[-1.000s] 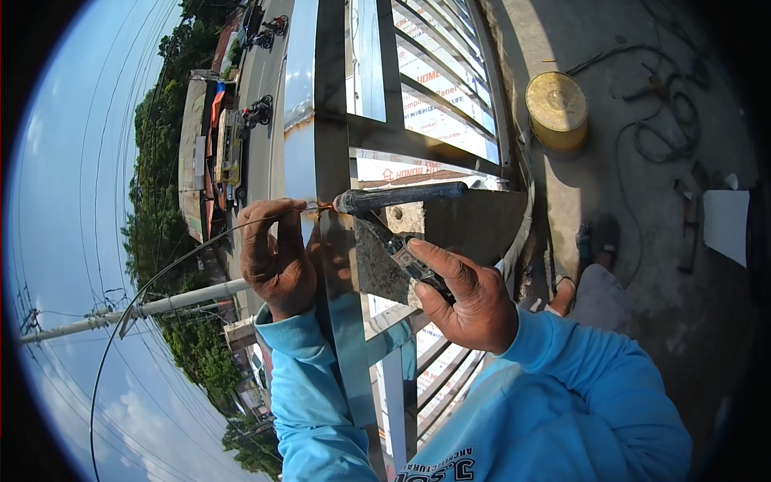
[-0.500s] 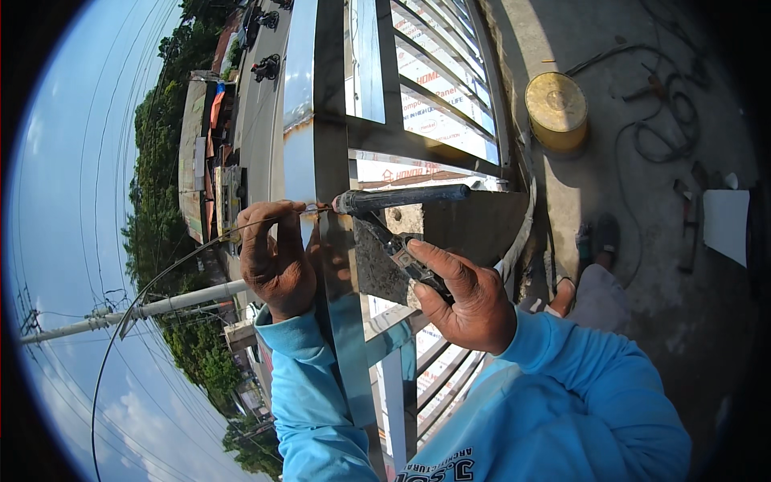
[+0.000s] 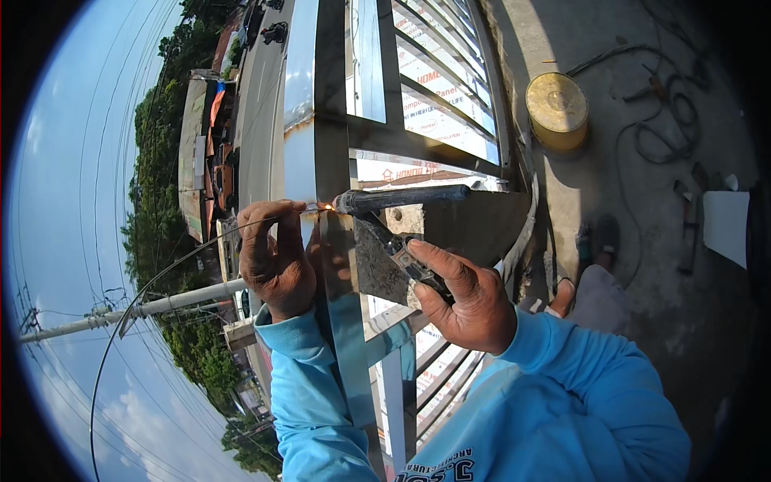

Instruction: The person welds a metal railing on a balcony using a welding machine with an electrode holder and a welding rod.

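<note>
My left hand [image 3: 277, 265] pinches a thin metal filler rod [image 3: 218, 236] between thumb and fingers. Its long tail curves down to the lower left. The short end meets the shiny square-tube metal post [image 3: 331, 88], where a small orange glow [image 3: 328, 206] burns. Just right of the glow is the nozzle end of a black TIG welding torch [image 3: 405, 198], lying almost level across the post. My right hand [image 3: 474, 305] grips the torch by its handle, with thumb and forefinger showing around it; the other fingers are partly hidden. Heat stains mark the tube near the joint.
Metal railing bars [image 3: 426, 145] run beside a concrete block [image 3: 474, 229]. On the floor at right are a yellow round can [image 3: 556, 112], coiled cables [image 3: 671, 128] and a white sheet [image 3: 725, 225]. A road [image 3: 261, 104] and a utility pole [image 3: 161, 305] lie beyond the railing.
A small orange glow has appeared at the torch tip, where the rod meets the metal. Both hands hold nearly the same place. Vehicles on the road have shifted.
</note>
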`<state>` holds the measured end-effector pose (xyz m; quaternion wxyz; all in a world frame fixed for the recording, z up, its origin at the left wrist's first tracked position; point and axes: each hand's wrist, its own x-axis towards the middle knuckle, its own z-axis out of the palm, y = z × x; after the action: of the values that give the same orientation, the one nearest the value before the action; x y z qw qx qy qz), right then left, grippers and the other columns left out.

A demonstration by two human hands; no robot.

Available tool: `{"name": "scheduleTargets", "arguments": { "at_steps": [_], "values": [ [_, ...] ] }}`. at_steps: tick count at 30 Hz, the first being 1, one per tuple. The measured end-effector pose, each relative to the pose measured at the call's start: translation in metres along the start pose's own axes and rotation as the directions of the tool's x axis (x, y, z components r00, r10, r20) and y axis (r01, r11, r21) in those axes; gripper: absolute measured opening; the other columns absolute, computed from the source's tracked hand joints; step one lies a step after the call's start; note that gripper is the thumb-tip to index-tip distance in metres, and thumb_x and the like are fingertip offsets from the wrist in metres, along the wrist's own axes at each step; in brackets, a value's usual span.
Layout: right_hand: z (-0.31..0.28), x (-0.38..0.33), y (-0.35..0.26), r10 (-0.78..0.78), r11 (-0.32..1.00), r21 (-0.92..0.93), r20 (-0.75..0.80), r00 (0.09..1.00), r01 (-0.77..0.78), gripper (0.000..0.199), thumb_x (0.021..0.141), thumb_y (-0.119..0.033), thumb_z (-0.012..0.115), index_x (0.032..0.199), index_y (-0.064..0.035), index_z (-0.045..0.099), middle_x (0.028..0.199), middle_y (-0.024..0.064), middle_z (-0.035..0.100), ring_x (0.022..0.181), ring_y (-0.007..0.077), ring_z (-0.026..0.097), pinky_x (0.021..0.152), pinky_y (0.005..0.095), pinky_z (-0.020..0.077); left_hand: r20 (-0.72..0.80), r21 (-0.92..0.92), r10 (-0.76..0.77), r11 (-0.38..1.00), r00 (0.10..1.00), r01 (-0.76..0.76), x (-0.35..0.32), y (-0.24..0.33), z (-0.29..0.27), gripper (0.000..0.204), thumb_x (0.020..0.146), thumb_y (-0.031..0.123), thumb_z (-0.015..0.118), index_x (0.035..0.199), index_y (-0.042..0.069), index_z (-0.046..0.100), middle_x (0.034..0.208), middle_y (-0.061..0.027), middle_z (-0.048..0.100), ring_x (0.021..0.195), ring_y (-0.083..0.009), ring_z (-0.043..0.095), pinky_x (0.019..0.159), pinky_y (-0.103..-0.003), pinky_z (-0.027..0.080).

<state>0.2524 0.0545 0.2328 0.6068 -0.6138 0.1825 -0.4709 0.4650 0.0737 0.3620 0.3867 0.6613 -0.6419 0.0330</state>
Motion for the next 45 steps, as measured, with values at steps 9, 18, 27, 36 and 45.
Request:
{"name": "scheduleTargets", "arguments": {
  "at_steps": [9, 18, 27, 36, 45],
  "values": [
    [0.0039, 0.0021, 0.0052, -0.047, 0.999, 0.0, -0.047, 0.998, 0.047, 0.062, 0.087, -0.007, 0.072, 0.145, -0.0148, 0.051, 0.106, 0.0163, 0.07, 0.082, 0.0336, 0.073, 0.068, 0.0393, 0.0609, -0.006, -0.081, 0.02, 0.996, 1.0, -0.021, -0.002, -0.0035, 0.0003, 0.033, 0.081, -0.022, 0.059, 0.107, -0.003, 0.063, 0.102, -0.0112, 0.065, 0.097, -0.0215, 0.062, 0.088, -0.034, 0.054],
    [0.0009, 0.0018, 0.0016, -0.009, 0.999, 0.047, 0.019, 1.0, 0.008, 0.059, 0.091, 0.002, 0.065, 0.146, -0.0087, 0.046, 0.109, 0.0206, 0.068, 0.094, 0.0322, 0.071, 0.082, 0.0356, 0.0558, 0.036, -0.02, 0.044, 0.999, 0.998, -0.043, -0.0031, -0.0075, -0.0039, 0.019, 0.097, -0.009, 0.056, 0.113, -0.004, 0.063, 0.107, -0.0116, 0.064, 0.099, -0.0202, 0.065, 0.091, -0.035, 0.053],
    [0.0045, 0.0048, 0.0071, -0.073, 0.997, 0.018, -0.049, 0.996, 0.074, 0.063, 0.087, -0.004, 0.071, 0.145, -0.0141, 0.05, 0.103, 0.0157, 0.07, 0.081, 0.0324, 0.072, 0.068, 0.0386, 0.0598, 0.051, 0.037, 0.011, 0.999, 0.999, -0.013, -0.0025, -0.0054, -0.0058, 0.017, 0.097, -0.008, 0.057, 0.112, -0.004, 0.062, 0.107, -0.0115, 0.064, 0.097, -0.0201, 0.066, 0.091, -0.035, 0.053],
    [0.0066, 0.0039, 0.0102, -0.084, 0.996, 0.01, -0.059, 0.995, 0.085, 0.062, 0.087, -0.006, 0.071, 0.145, -0.0138, 0.05, 0.105, 0.0155, 0.07, 0.082, 0.0321, 0.073, 0.069, 0.0383, 0.0604, 0.048, -0.011, 0.027, 1.0, 0.998, -0.027, -0.0019, -0.0078, -0.0052, 0.018, 0.097, -0.008, 0.056, 0.114, -0.004, 0.062, 0.107, -0.012, 0.064, 0.098, -0.021, 0.065, 0.09, -0.038, 0.053],
    [0.0055, 0.0033, 0.0103, -0.071, 0.997, 0.004, -0.049, 0.996, 0.071, 0.063, 0.087, -0.005, 0.071, 0.145, -0.014, 0.05, 0.109, 0.0162, 0.07, 0.084, 0.0327, 0.073, 0.07, 0.0384, 0.0607, 0.042, -0.043, 0.031, 0.999, 0.999, -0.029, -0.0025, -0.0077, -0.0048, 0.019, 0.098, -0.009, 0.054, 0.115, -0.004, 0.062, 0.107, -0.0132, 0.064, 0.099, -0.0215, 0.064, 0.091, -0.038, 0.053]
  ]
}}
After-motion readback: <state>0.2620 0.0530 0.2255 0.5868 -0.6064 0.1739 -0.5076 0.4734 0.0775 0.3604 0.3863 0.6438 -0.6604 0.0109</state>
